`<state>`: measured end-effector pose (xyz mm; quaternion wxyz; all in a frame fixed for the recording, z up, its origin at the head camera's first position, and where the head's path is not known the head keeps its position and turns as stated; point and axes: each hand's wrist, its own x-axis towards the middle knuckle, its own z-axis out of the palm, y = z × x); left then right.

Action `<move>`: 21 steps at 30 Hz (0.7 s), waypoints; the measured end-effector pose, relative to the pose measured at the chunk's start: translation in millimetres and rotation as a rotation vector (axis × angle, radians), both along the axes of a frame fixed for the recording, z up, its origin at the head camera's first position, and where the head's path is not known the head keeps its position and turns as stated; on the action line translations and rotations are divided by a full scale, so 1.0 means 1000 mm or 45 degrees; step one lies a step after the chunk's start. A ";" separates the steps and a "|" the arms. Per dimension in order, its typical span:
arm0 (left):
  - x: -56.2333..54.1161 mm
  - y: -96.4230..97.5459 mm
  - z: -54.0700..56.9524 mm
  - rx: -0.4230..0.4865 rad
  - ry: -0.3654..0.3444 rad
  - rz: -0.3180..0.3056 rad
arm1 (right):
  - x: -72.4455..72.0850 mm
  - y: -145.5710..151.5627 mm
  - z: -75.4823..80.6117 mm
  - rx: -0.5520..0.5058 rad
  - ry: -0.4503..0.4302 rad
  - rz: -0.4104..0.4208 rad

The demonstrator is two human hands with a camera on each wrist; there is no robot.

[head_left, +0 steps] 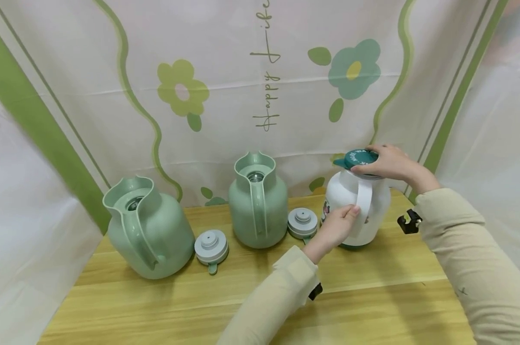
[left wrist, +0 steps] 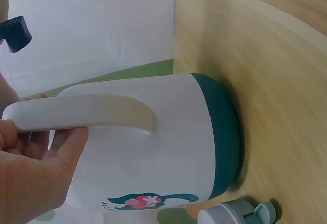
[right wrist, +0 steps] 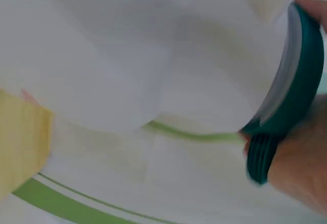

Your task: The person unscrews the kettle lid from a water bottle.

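A white thermos jug (head_left: 378,211) with a dark green base stands upright on the right side of the table. My left hand (head_left: 334,229) grips its white handle (left wrist: 82,113), with the fingers passing behind it in the left wrist view. On top sits a dark green lid (head_left: 360,158) with a spout pointing left. My right hand (head_left: 391,162) holds this lid by its rim from above. The right wrist view shows the lid (right wrist: 309,66) at the jug's neck, with a ribbed tab beside my hand; that view is blurred.
Two light green jugs, one in the middle (head_left: 270,211) and one at the left (head_left: 169,235), stand without lids. A grey-topped stopper (head_left: 211,242) lies between them; another stopper (head_left: 302,221) lies beside the white jug. A printed curtain (head_left: 225,124) hangs behind the wooden table (head_left: 350,306).
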<state>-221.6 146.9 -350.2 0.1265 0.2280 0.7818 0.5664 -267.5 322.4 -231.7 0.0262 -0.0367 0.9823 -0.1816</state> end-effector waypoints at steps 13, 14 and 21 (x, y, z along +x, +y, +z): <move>-0.003 -0.011 -0.003 0.073 -0.091 0.049 | 0.009 -0.002 0.006 0.052 0.076 -0.063; -0.002 -0.010 -0.003 0.069 -0.090 0.045 | 0.012 -0.007 0.007 0.056 0.091 -0.124; 0.001 -0.007 -0.001 0.084 -0.123 0.033 | 0.023 -0.032 0.009 0.215 0.085 -0.308</move>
